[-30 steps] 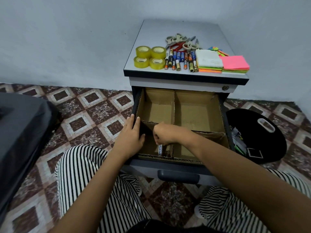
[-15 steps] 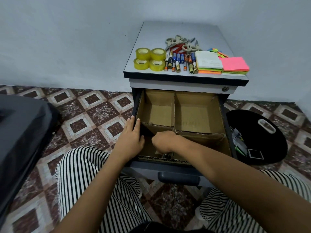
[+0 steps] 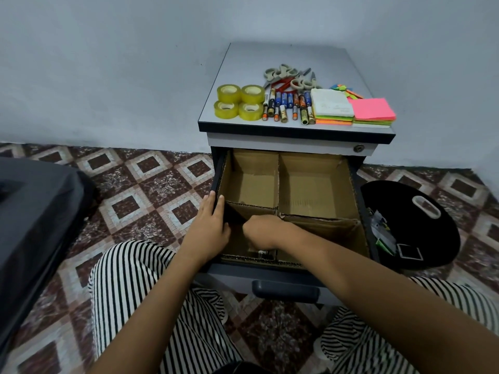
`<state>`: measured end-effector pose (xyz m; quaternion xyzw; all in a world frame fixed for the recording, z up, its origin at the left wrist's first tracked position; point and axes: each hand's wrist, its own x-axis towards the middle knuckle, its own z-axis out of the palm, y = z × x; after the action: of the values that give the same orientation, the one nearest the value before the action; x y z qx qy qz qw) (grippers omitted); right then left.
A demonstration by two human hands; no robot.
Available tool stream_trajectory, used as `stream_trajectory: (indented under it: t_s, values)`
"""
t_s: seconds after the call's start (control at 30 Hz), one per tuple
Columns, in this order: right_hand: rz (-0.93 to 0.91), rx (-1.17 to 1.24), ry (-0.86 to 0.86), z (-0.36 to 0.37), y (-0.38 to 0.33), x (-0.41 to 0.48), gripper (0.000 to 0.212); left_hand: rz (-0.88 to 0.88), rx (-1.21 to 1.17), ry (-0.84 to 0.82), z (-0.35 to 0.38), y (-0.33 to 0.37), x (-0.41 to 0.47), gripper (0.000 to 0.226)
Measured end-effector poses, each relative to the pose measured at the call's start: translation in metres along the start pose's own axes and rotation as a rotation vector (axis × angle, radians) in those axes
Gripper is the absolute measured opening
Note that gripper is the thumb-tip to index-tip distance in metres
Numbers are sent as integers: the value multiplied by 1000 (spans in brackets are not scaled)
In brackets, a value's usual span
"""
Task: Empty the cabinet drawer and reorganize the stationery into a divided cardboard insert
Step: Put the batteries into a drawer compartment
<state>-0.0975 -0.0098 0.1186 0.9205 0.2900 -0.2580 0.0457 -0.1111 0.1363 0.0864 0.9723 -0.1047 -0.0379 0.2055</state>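
Note:
The cabinet drawer (image 3: 286,291) stands pulled out with a divided cardboard insert (image 3: 316,190) inside, its back compartments bare. My left hand (image 3: 208,230) rests on the drawer's left rim with fingers laid straight. My right hand (image 3: 263,228) is curled down inside the front-left compartment, and a small pen-like item (image 3: 263,253) shows just under it. On the cabinet top (image 3: 283,58) lie several yellow tape rolls (image 3: 239,102), scissors (image 3: 283,76), a row of batteries and pens (image 3: 289,103), a white notepad (image 3: 332,103) and pink sticky notes (image 3: 372,109).
A black round bag (image 3: 432,230) with small items at its edge lies on the tiled floor right of the drawer. A dark grey bulky object (image 3: 35,211) fills the left side. My striped trouser legs (image 3: 129,292) flank the drawer front.
My right hand has sunk lower into the front-left compartment, hiding most of the pen-like item that showed below it earlier. My left hand has stayed on the rim.

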Motion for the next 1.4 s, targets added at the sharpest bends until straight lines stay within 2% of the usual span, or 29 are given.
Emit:
stream_trajectory:
  t_s: [0.23,0.43,0.5,0.63,0.73,0.87,1.0,1.2,1.4]
  values:
    - [-101,282,162,-11,17,-19,21,-8,13,-3,-1,0,0,64]
    - [-29,483,481,-39,42,-48,22,-45,154,-21,-27,6,15,49]
    - [31,489,605,-50,52,-53,22,2,154,24,-36,14,26,43]
    - [181,441,847,-80,81,-53,22,194,204,221,-58,43,65,36]
    - [268,372,951,-90,102,-45,24,284,266,304,-70,63,92,37]
    - [373,174,1000,-98,121,-30,33,341,372,383,-82,82,128,39]
    - [426,-32,882,-104,122,-18,40,316,447,378,-87,95,147,46]
    - [443,-127,852,-100,120,-11,38,368,531,347,-84,101,157,43]
    - [439,-163,944,-88,119,-13,33,437,569,369,-77,98,153,41]
